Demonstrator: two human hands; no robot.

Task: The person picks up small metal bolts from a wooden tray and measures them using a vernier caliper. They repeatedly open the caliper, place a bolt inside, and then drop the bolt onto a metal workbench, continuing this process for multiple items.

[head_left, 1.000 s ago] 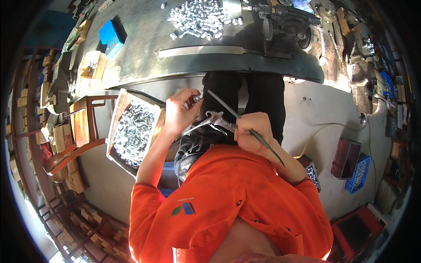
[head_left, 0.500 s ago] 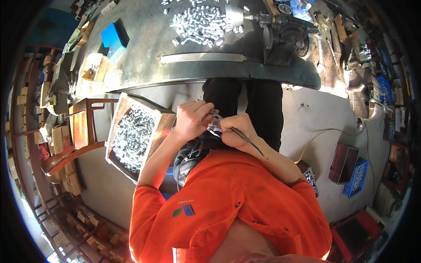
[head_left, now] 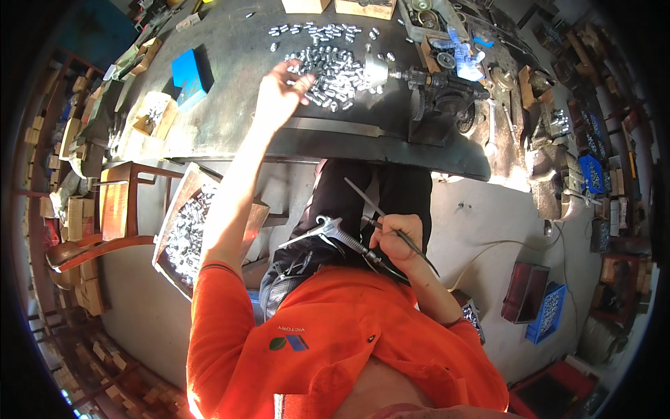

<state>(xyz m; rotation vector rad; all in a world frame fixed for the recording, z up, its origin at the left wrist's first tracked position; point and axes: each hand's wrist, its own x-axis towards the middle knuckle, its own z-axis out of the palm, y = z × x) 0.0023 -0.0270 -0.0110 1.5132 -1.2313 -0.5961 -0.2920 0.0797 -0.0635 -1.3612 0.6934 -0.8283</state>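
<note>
Left hand: The left hand (head_left: 283, 94) is stretched out over the workbench (head_left: 234, 105), at the near left edge of the metal parts. Its fingers are parted and loosely bent; whether they touch a part is too small to tell.
Metal parts: Small, shiny and tube-like, these metal parts (head_left: 338, 80) lie heaped on the workbench, with a looser scatter behind them.
Right hand: Held low in front of the body, the right hand (head_left: 399, 237) is clenched around a thin rod.
Thin rod: Dark and slender, the thin rod (head_left: 359, 190) slants up and leftward out of the fist, its other end passing back over the wrist.
Lap: A silver air gun (head_left: 328, 229) lies across black trousers (head_left: 408, 192), near the right hand.
Workbench: A flat metal strip (head_left: 335, 128) lies along the near edge, a geared machine (head_left: 447, 101) stands right of the heap, and a blue box (head_left: 188, 73) sits to the left.
Beside the left arm: A wooden box (head_left: 255, 222) filled with similar parts.
</note>
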